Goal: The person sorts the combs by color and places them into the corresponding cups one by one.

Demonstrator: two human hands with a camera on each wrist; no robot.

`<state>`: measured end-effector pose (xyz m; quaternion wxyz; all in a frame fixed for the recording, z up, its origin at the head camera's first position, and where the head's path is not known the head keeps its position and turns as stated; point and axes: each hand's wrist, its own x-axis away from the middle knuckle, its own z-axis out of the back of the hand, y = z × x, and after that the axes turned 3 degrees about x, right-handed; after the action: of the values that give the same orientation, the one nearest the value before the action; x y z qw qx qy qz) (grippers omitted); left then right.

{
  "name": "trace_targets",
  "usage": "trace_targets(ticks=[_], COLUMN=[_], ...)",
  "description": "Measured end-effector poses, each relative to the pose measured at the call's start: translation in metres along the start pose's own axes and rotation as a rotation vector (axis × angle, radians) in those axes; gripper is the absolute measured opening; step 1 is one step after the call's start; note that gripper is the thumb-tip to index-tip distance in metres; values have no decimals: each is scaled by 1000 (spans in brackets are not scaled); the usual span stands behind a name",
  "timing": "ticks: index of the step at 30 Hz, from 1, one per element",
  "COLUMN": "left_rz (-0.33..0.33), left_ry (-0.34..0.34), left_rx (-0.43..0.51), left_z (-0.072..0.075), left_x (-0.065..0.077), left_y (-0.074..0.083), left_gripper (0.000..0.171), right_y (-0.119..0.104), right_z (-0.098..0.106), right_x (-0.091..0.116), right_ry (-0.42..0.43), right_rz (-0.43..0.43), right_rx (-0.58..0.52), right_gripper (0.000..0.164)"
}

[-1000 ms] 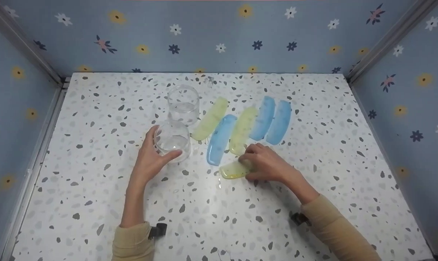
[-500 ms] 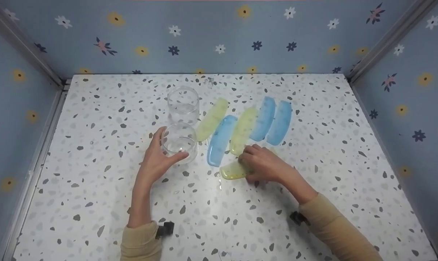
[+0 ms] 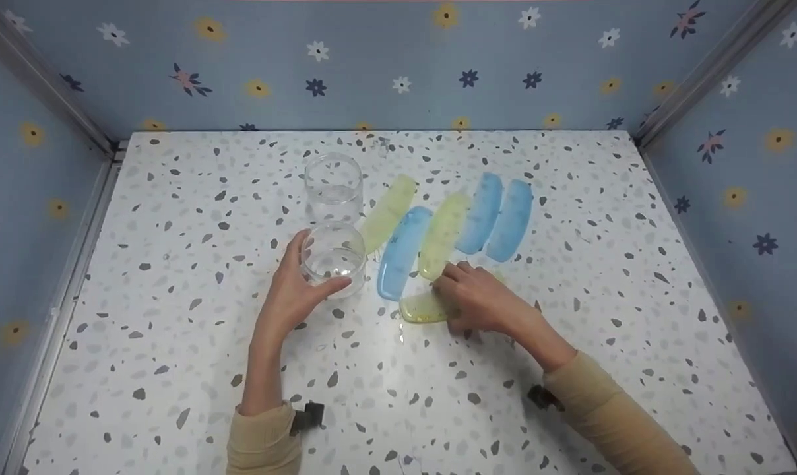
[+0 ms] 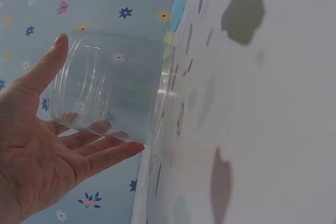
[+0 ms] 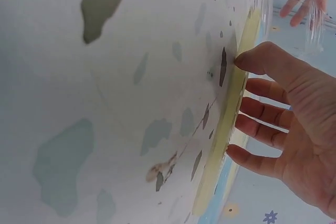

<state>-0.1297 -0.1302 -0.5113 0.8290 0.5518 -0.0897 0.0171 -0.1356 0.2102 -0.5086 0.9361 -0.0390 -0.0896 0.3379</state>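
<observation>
My left hand (image 3: 289, 297) holds a clear round jar (image 3: 336, 260), thumb on the near side and fingers round the far side. The left wrist view shows that jar (image 4: 126, 82) with nothing in it, its ridged neck between thumb and fingers. To the right, my right hand (image 3: 481, 300) grips a yellow comb (image 3: 418, 310) lying flat on the table. In the right wrist view the thumb presses one long edge of this comb (image 5: 212, 174) and the fingertips meet the other; the hand covers its right part from above.
A second clear jar (image 3: 334, 191) stands just behind the held one. Slanting side by side behind the right hand lie a yellow comb (image 3: 390, 212), a blue comb (image 3: 402, 257) and several more. Flowered blue walls (image 3: 398, 53) enclose the speckled table (image 3: 194, 369) at back and sides.
My left hand has slid the jar to the right, up close to the leftmost combs. The right hand stays on its yellow comb, almost unmoved.
</observation>
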Motion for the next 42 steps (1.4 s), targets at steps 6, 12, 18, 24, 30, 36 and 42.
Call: trace_targets(ticks=[6, 12, 18, 24, 30, 36, 42], left_rz=[-6, -11, 2, 4, 13, 35, 33], left_ry=[10, 1, -11, -20, -38, -60, -66], left_rx=[4, 11, 25, 32, 13, 10, 27], left_z=[0, 1, 1, 0, -1, -1, -1], left_x=[1, -1, -1, -1, -1, -1, 0], left_y=[-1, -1, -2, -1, 1, 1, 0], left_gripper=[117, 115, 116, 115, 114, 116, 116], right_y=[1, 5, 6, 5, 1, -3, -8], right_z=[0, 6, 20, 33, 43, 48, 51], right_x=[2, 5, 7, 7, 5, 1, -2], right_ry=[15, 89, 160, 232, 318, 421, 495], right_rz=[-35, -68, -112, -165, -186, -199, -182], right_rx=[-15, -73, -165, -240, -307, -394, -471], right_gripper=[62, 62, 65, 59, 60, 58, 57])
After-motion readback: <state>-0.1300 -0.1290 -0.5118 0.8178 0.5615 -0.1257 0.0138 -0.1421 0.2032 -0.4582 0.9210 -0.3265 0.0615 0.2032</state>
